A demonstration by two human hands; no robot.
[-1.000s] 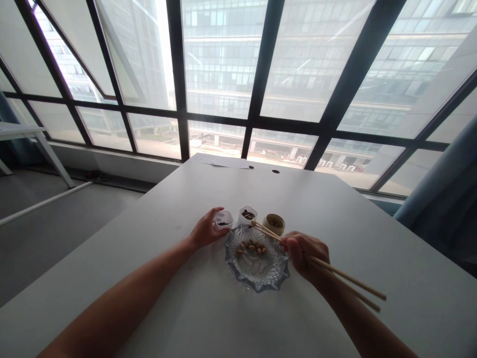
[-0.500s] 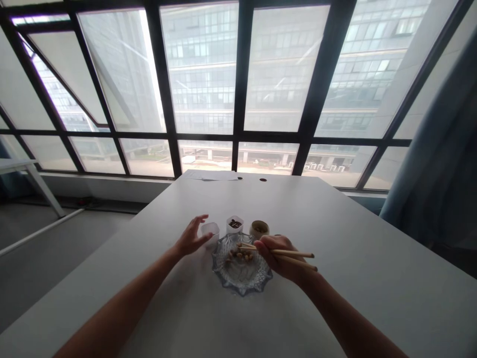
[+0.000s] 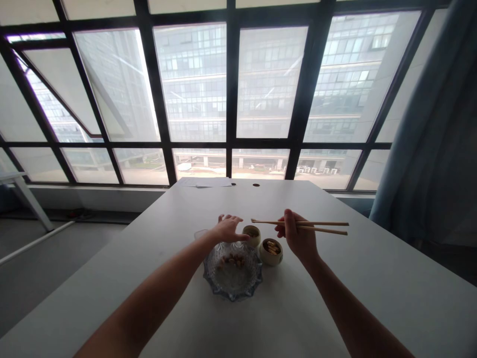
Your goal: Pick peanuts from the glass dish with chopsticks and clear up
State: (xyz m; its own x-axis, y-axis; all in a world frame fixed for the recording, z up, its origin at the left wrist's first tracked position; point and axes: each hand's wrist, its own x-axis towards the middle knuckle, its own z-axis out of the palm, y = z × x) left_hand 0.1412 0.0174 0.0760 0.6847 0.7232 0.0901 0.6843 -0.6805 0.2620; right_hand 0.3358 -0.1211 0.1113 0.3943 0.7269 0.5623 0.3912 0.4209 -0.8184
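Observation:
My left hand (image 3: 228, 228) reaches palm down past the far rim of the cut-glass dish (image 3: 223, 293), fingers stretched out, fingertips next to a small beige cup (image 3: 253, 233). The dish holds several peanuts (image 3: 233, 259). A clear little cup (image 3: 199, 233) shows just left of that hand; whatever lies under the palm is hidden. My right hand (image 3: 296, 237) is closed on a pair of wooden chopsticks (image 3: 320, 226), held level above the table with their tips pointing left. A second beige cup (image 3: 271, 251) with nuts in it stands just below and left of the right hand.
Everything rests on a large white table (image 3: 354, 278) that runs up to a wall of windows. Papers (image 3: 208, 183) lie at its far edge beside two round cable holes (image 3: 256, 185). A blue curtain (image 3: 428, 149) hangs at the right, and another table's leg (image 3: 26, 199) stands at the far left.
My left hand let go of the clear cup and moved right, over the dish's far rim. My right hand lifted the chopsticks out of the dish and turned them level.

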